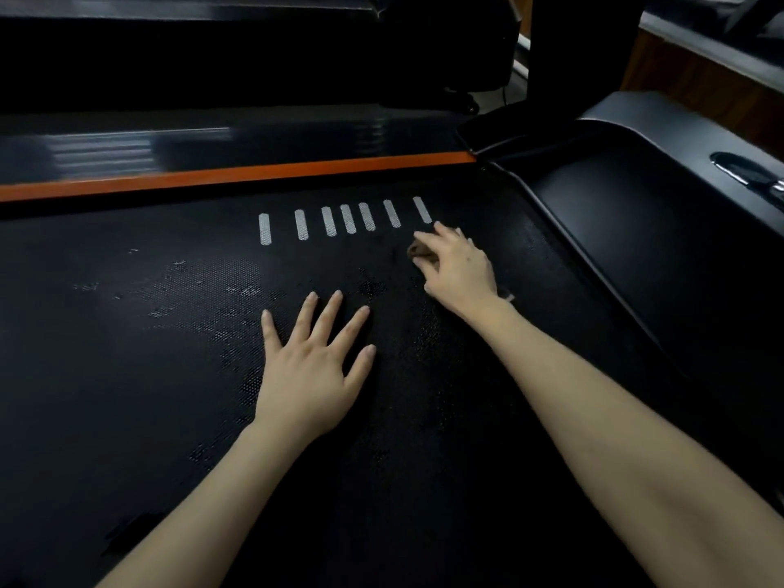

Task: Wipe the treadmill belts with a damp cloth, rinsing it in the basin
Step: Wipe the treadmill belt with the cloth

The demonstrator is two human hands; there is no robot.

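Note:
The black textured treadmill belt fills most of the view, with damp patches across its left and middle. My left hand lies flat on the belt with its fingers spread. My right hand is farther out, near the belt's right end, fingers curled over a small brown cloth pressed onto the belt. Most of the cloth is hidden under the hand. A row of several white stripes is printed just beyond both hands. No basin is in view.
An orange side strip runs along the belt's far edge, with a glossy black side rail behind it. The black motor cover rises at the right end. Another dark machine stands beyond.

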